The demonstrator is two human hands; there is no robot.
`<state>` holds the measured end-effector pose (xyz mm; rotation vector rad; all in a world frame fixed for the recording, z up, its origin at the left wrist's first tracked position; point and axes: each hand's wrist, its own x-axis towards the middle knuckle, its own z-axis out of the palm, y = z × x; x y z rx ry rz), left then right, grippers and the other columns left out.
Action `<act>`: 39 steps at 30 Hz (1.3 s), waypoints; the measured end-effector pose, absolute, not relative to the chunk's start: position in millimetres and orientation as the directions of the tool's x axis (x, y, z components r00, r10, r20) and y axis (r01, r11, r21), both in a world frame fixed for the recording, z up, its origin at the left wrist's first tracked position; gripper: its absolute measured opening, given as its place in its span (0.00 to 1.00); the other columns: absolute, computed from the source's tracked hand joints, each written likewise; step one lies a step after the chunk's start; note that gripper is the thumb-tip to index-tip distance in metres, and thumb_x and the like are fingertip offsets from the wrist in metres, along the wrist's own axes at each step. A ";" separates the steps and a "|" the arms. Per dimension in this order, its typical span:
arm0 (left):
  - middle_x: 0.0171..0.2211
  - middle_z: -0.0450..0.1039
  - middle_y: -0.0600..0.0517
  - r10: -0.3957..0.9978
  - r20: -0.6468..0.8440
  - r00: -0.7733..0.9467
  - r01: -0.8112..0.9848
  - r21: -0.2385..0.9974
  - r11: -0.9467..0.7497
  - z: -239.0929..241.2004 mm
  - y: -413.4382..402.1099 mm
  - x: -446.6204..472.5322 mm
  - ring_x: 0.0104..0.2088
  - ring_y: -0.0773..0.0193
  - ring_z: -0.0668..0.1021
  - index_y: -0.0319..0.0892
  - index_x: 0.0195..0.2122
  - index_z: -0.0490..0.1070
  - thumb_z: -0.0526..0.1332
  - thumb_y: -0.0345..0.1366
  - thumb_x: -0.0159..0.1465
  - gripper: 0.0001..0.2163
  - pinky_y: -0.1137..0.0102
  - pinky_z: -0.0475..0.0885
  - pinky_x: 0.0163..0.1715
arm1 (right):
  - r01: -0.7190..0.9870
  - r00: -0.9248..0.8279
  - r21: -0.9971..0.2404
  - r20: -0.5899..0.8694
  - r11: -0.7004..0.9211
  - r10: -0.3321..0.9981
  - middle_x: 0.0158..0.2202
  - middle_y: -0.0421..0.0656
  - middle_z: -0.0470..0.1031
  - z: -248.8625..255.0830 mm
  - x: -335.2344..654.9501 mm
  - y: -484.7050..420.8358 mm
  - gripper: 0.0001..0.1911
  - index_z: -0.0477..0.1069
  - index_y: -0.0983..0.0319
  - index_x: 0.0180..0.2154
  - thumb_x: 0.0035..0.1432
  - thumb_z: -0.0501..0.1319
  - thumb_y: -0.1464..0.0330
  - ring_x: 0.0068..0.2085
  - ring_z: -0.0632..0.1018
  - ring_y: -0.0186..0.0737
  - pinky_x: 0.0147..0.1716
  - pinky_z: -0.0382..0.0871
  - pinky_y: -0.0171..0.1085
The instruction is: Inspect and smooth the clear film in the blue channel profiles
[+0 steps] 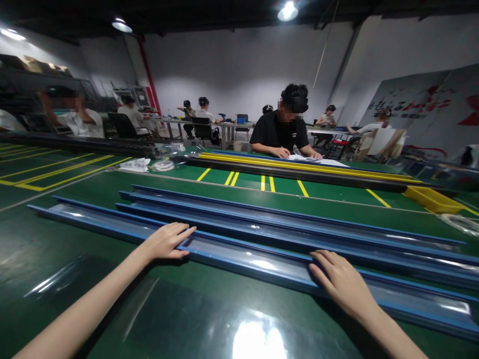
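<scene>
A long blue channel rail (247, 257) with a shiny grey inside lies across the green table in front of me. My left hand (166, 242) rests on its near edge with fingers stretched flat along the rim. My right hand (337, 279) lies palm down on the same rail further right, fingers extended over its near wall. Neither hand grips anything. Two more blue rails (284, 219) lie parallel just behind it.
The green table (209, 319) has yellow marking lines. Farther back lie a yellow and black rail (299, 167), a yellow tray (432, 198) at right, and plastic bags (164, 162). A person in a black shirt (279, 132) works opposite; other people sit beyond.
</scene>
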<state>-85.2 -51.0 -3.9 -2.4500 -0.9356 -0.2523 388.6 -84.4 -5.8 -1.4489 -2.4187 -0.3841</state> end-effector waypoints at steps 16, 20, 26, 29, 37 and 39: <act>0.39 0.70 0.46 0.525 0.466 0.712 0.665 -0.205 -0.718 15.5 -69.4 56.7 0.39 0.61 0.71 0.36 0.45 0.66 0.47 0.35 0.62 0.14 0.67 0.65 0.37 | 0.970 -0.241 0.148 0.437 0.195 0.867 0.24 0.43 0.70 -2.2 336.8 -85.6 0.19 0.66 0.62 0.24 0.60 0.42 0.66 0.28 0.69 0.36 0.31 0.54 0.34; 0.39 0.70 0.46 0.662 0.482 0.574 0.781 -0.079 -0.619 8.3 -73.2 104.8 0.39 0.60 0.70 0.37 0.44 0.66 0.47 0.33 0.61 0.14 0.65 0.64 0.38 | 0.975 -0.223 0.119 0.432 0.190 0.874 0.25 0.44 0.70 -0.9 304.3 -83.9 0.19 0.67 0.62 0.25 0.60 0.42 0.66 0.29 0.69 0.38 0.31 0.53 0.35; 0.32 0.70 0.45 0.740 0.442 0.506 0.842 -0.067 -0.536 -5.0 -72.0 115.5 0.35 0.59 0.71 0.36 0.42 0.68 0.48 0.36 0.60 0.14 0.64 0.65 0.36 | 0.976 -0.207 0.032 0.412 0.214 0.887 0.27 0.44 0.72 1.6 283.1 -82.7 0.18 0.68 0.62 0.27 0.60 0.43 0.65 0.31 0.70 0.38 0.31 0.53 0.35; 0.32 0.70 0.45 0.728 0.436 0.529 0.831 -0.091 -0.549 -4.5 -69.6 109.5 0.34 0.59 0.71 0.35 0.41 0.68 0.48 0.36 0.60 0.15 0.64 0.65 0.36 | 0.960 -0.242 -0.033 0.391 0.276 0.888 0.30 0.42 0.72 2.2 291.3 -83.4 0.17 0.68 0.61 0.29 0.60 0.44 0.65 0.33 0.70 0.36 0.32 0.55 0.34; 0.32 0.72 0.45 0.676 0.492 0.549 0.814 -0.131 -0.566 -7.8 -62.9 86.4 0.33 0.59 0.72 0.35 0.40 0.69 0.47 0.36 0.60 0.15 0.64 0.66 0.35 | 0.952 -0.280 0.028 0.474 0.304 0.835 0.35 0.45 0.72 -4.6 362.8 -89.5 0.17 0.69 0.63 0.36 0.60 0.43 0.64 0.36 0.70 0.37 0.36 0.57 0.34; 0.32 0.72 0.46 0.662 0.505 0.554 0.809 -0.140 -0.571 -8.6 -60.6 75.9 0.33 0.60 0.72 0.36 0.39 0.69 0.47 0.35 0.60 0.15 0.65 0.66 0.35 | 0.960 -0.271 0.069 0.484 0.272 0.832 0.33 0.45 0.72 -6.7 388.4 -90.5 0.17 0.69 0.63 0.35 0.60 0.44 0.64 0.35 0.70 0.38 0.36 0.57 0.34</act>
